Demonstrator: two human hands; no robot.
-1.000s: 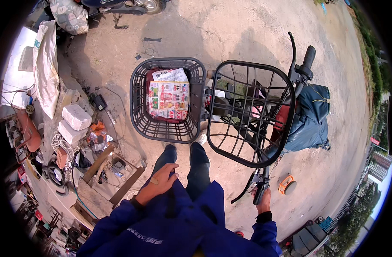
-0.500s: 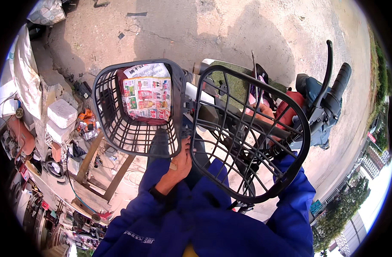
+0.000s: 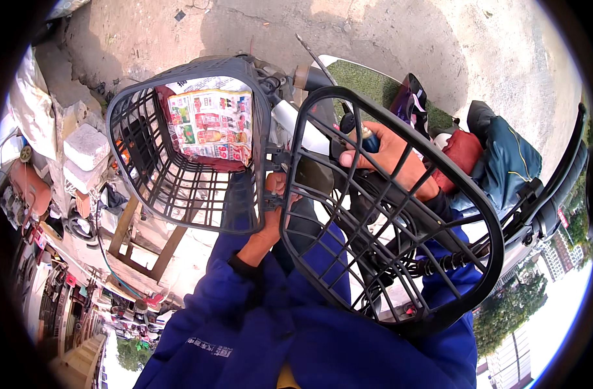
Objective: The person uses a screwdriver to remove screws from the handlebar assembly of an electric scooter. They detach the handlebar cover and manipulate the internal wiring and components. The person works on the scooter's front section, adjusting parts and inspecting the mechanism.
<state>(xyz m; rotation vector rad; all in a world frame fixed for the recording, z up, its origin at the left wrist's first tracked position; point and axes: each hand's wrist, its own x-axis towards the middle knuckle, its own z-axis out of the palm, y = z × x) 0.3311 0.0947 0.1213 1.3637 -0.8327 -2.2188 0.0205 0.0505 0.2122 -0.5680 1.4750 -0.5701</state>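
Note:
A black plastic grid basket (image 3: 186,214) stands left of centre, with its matching lid (image 3: 497,246) swung out to the right on hinges (image 3: 279,157). My left hand (image 3: 268,223) is at the lower hinge, fingers curled between basket and lid. What they pinch there is hidden. Behind the lid's bars, my right hand (image 3: 393,155) is closed round the dark blue and tan handle of what looks like a screwdriver. Its long thin shaft (image 3: 317,57) points up and left. Inside the basket lies a dark red bundle under a colourful printed sheet (image 3: 212,123).
Beyond the lid are a bike's handlebar (image 3: 562,175), a green mat (image 3: 361,81), a red cloth bag (image 3: 463,159) and a dark blue cover (image 3: 513,152). White blocks (image 3: 87,146), a wooden frame (image 3: 170,249) and scattered clutter lie at left. Concrete ground (image 3: 277,19) stretches ahead.
My right hand has come up and left behind the lid, and the screwdriver's shaft now leans left. The basket and lid sit differently in view. My left hand stays by the lower hinge.

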